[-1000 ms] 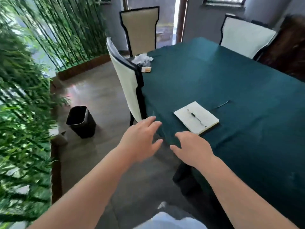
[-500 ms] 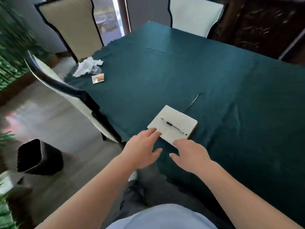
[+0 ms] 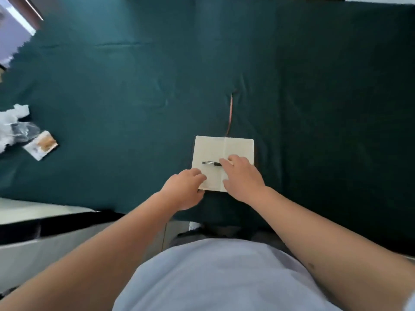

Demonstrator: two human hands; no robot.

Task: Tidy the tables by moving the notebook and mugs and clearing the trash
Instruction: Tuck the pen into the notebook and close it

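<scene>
An open white notebook lies on the dark green tablecloth near the table's front edge, with a thin ribbon trailing away from its spine. A black pen lies across the pages. My right hand rests on the right page, its fingertips touching the pen's right end. My left hand lies on the notebook's near left corner with fingers curled. Crumpled white tissue and plastic trash and a small wrapper sit at the table's left edge. No mugs are in view.
A white chair with black trim stands close at the lower left, beside the table's front edge. A bright doorway or window shows at the top left corner.
I have stepped up to the table and now look straight down at it. Both hands have moved forward from in front of the notebook onto its pages, the right one reaching the pen.
</scene>
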